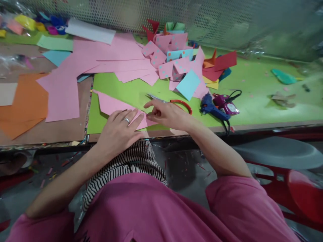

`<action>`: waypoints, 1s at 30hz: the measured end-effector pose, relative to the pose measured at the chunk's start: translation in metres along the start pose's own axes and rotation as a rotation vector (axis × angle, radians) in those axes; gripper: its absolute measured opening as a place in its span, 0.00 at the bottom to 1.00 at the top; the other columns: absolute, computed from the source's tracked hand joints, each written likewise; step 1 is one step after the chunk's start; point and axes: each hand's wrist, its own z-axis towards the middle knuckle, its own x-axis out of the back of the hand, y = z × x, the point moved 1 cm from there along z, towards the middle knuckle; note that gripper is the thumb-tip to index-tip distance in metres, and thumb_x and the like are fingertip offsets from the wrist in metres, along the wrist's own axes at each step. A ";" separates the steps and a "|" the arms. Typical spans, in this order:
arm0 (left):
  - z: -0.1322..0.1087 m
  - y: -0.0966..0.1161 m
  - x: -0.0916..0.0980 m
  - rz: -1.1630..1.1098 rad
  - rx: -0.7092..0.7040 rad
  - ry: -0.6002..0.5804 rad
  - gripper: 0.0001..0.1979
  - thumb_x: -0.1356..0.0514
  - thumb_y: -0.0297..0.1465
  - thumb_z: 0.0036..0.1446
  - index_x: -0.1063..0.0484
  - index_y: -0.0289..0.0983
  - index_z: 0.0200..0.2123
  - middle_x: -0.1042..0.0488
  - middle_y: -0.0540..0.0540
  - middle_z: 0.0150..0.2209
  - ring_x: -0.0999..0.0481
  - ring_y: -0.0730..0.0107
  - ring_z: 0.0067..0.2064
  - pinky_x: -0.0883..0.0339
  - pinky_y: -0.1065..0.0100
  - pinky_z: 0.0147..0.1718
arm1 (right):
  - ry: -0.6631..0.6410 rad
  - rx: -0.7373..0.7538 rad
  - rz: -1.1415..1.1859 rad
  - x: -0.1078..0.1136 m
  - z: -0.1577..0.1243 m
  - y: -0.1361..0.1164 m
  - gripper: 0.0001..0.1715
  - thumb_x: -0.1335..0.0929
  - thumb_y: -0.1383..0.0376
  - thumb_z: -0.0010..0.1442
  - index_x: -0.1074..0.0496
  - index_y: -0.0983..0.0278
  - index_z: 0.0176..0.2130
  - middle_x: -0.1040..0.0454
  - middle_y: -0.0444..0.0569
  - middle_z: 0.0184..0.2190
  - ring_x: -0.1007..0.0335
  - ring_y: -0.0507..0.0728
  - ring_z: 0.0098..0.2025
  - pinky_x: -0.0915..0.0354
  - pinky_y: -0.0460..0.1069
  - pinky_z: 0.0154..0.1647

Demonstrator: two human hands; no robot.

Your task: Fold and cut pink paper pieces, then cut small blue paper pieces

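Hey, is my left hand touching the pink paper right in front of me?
Touching. The head view shows it: your left hand lies palm down across the pink paper, which shows on both sides of it.

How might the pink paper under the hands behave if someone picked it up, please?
The pink paper looks thin, so it should probably feel light. Its wide end, reaching past the left hand, would likely sag if unsupported.

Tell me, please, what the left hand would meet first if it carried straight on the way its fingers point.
Probably the right hand, whose bent fingers lie just ahead of the left hand over the pink paper; whether the two already touch is hard to tell.
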 end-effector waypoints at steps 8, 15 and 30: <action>0.008 -0.017 0.050 0.053 -0.005 0.394 0.13 0.40 0.26 0.68 0.24 0.36 0.54 0.14 0.45 0.44 0.15 0.64 0.42 0.23 0.64 0.43 | 0.024 0.234 0.658 0.037 -0.010 -0.036 0.11 0.34 0.61 0.69 0.23 0.64 0.42 0.25 0.44 0.35 0.31 0.49 0.35 0.34 0.46 0.37; 0.044 -0.033 0.126 -0.477 0.445 0.428 0.10 0.41 0.37 0.68 0.19 0.47 0.44 0.16 0.56 0.37 0.19 0.68 0.37 0.23 0.67 0.36 | 0.253 0.433 0.448 0.090 -0.008 -0.094 0.05 0.27 0.64 0.64 0.23 0.64 0.38 0.26 0.40 0.34 0.33 0.47 0.35 0.37 0.45 0.36; 0.039 -0.123 0.015 -0.721 0.641 -0.163 0.18 0.30 0.43 0.49 0.20 0.42 0.42 0.19 0.43 0.46 0.23 0.55 0.46 0.30 0.58 0.46 | 0.086 -0.234 0.555 -0.010 0.095 -0.006 0.15 0.29 0.71 0.64 0.31 0.64 0.25 0.26 0.42 0.21 0.34 0.47 0.22 0.41 0.42 0.21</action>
